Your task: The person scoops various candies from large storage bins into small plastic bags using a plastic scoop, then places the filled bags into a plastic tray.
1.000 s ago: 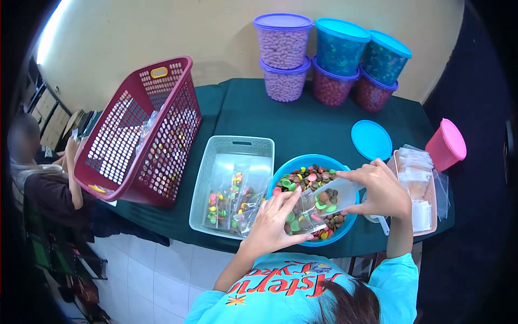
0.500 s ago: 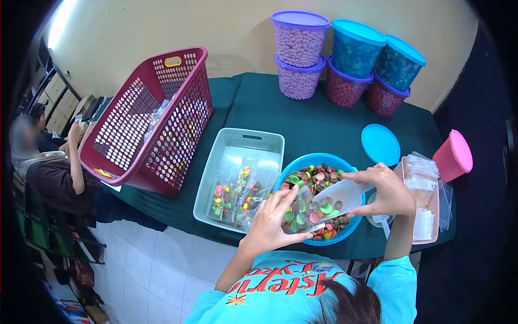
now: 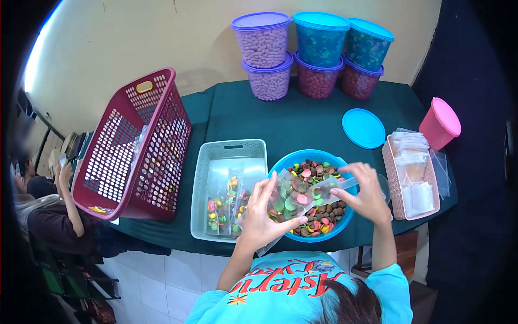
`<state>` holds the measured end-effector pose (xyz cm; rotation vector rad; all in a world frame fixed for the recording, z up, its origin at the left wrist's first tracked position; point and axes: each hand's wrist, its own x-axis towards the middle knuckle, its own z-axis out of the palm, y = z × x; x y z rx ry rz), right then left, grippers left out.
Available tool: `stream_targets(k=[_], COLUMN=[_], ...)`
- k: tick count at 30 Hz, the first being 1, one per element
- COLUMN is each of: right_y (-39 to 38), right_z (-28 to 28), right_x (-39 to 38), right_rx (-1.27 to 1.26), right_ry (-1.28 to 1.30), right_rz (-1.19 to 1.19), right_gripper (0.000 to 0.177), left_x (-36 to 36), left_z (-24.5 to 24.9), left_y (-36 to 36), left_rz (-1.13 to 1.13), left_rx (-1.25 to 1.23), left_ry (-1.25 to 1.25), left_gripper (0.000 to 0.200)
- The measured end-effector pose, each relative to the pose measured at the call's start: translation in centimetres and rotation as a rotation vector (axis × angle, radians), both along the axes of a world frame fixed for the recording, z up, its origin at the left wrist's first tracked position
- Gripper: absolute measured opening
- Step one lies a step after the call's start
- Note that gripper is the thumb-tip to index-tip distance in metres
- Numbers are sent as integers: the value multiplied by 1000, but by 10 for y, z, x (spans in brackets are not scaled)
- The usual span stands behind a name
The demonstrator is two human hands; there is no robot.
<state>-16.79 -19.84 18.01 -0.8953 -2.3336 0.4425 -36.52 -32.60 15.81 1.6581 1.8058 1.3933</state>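
Clear plastic, the bag (image 3: 287, 195) sits just right of centre, low in the frame, over the near-left part of the blue bowl (image 3: 307, 155). It is partly filled with green, pink and brown sweets that show through its glossy wall. The left hand (image 3: 263, 217) grips it from the lower left, fingers spread along its side. The right hand (image 3: 366, 193) is closed on a clear scoop (image 3: 330, 187), whose lip meets the bag's mouth. A grey tray (image 3: 232, 144) of filled bags lies just left of the bowl
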Motion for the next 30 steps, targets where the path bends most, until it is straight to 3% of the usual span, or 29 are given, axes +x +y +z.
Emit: stream_targets(k=[1,2,4,6,8,9,10,12,13,15,17,20,21,22,25,30], right_y=[-10,-18,-42,-50,-46,-39,-35,-30,-29,-29,-28,-40,-40,-40,-35,-43], right_z=[3,-4,-2,-13,-20,-26,-29,-29,-24,-23,-30,-29,-31,-31,-33,-26], right_x=[0,-4,-14,-29,-34,-34,-35,-35,-35,-38,-44,-61,-63,-63,-60,-66], right_rx=[-143,-290,-594,-411,-452,-485,-520,-607,-625,-646,-507,-551,-405,-412,-613,-660], right_ry=[62,250,316,326,384,444,502,656,678,693,705,884,790,785,790,687], right_rz=[57,212,299,230,160,109,58,28,12,4,-5,57,84,98,190,243], right_gripper=[29,24,20,19,20,21,21,23,24,24,22,22,25,25,27,26], left_x=[2,4,7,9,8,8,5,-2,3,1,9,27,28,30,30,33], left_z=[0,0,-3,-4,-3,3,1,-7,-10,-17,-19,-25,-25,-25,-29,-26], left_y=[2,4,9,11,10,8,7,6,7,8,9,5,4,3,-2,-6], left_rz=[20,38,16,-2,-5,-33,-34,-126,-111,-121,-73,-16,-1,-28,-96,-141], left_rx=[-5,-6,6,8,21,63,58,-61,42,6,34,106,108,99,48,45], left_ry=[2,3,31,63,83,27,27,-349,-413,-373,-345,-364,-365,-437,-645,-748], left_gripper=[98,98,99,101,104,90,90,73,49,41,27,27,27,28,37,52])
